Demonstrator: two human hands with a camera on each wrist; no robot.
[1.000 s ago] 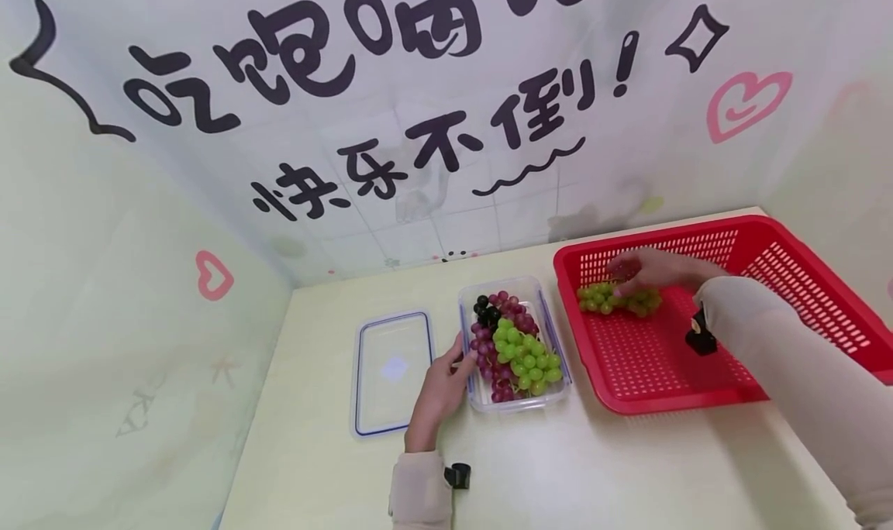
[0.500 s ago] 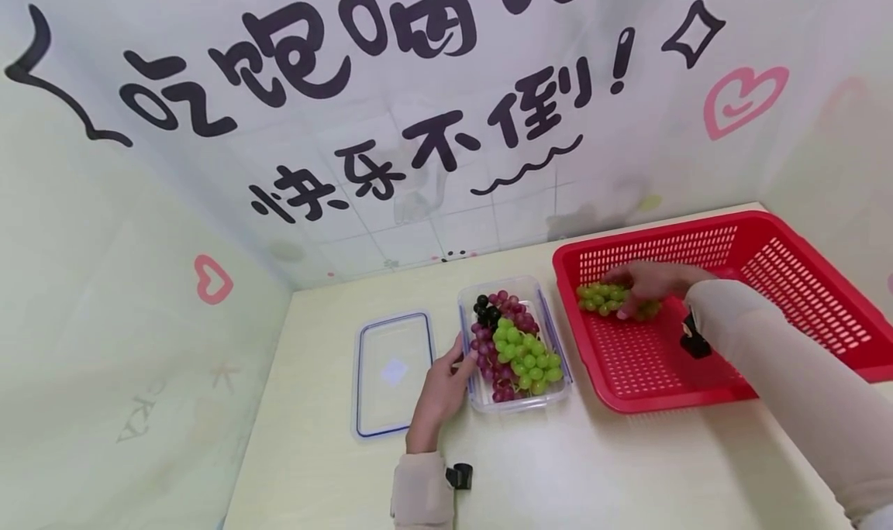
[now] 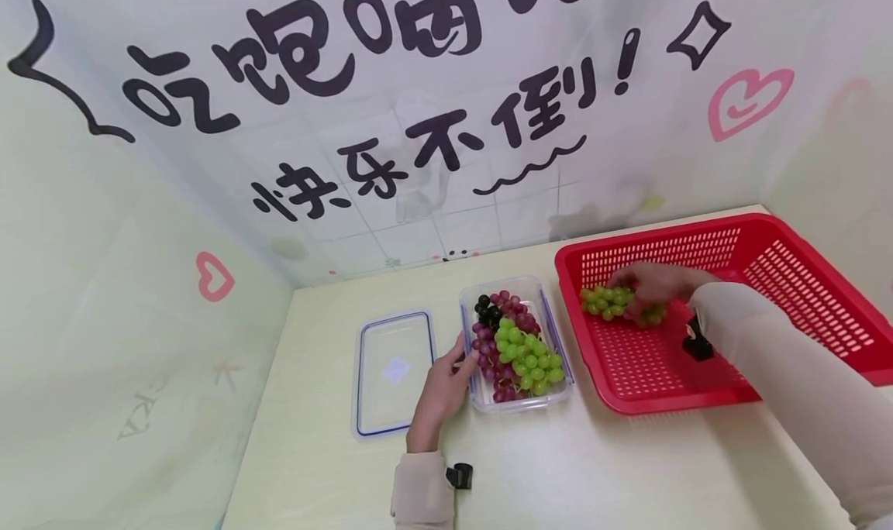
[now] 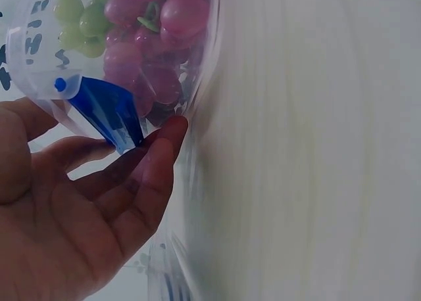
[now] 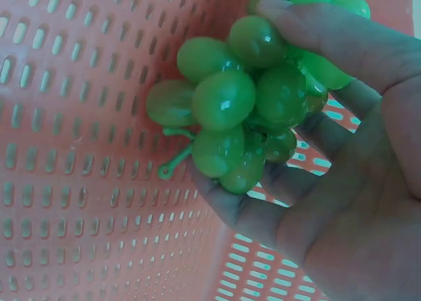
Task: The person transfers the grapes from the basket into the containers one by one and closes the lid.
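In the red plastic basket [image 3: 698,352], my right hand [image 3: 649,282] holds a bunch of green grapes [image 3: 605,301] by the back left wall. The right wrist view has its thumb over the grapes [image 5: 223,100] and its fingers [image 5: 253,219] curved beneath, with a green stem sticking out. My left hand [image 3: 443,390] holds the left side of a clear lidless food container [image 3: 481,402], thumb at the rim. In the left wrist view, its fingertips lie against the outer wall by a blue latch [image 4: 108,110]. Inside are red grapes [image 3: 484,352], black grapes [image 3: 484,309] and green grapes [image 3: 533,359].
A clear lid with a blue seal [image 3: 394,375] lies flat on the pale table [image 3: 307,390], left of the container. The basket's raised rim stands close to the container's right side. A printed wall [image 3: 446,127] bounds the back of the table.
My right hand has come down from above the green grapes, and its fingers have settled round them within the basket. The left hand and the container have stayed in place.
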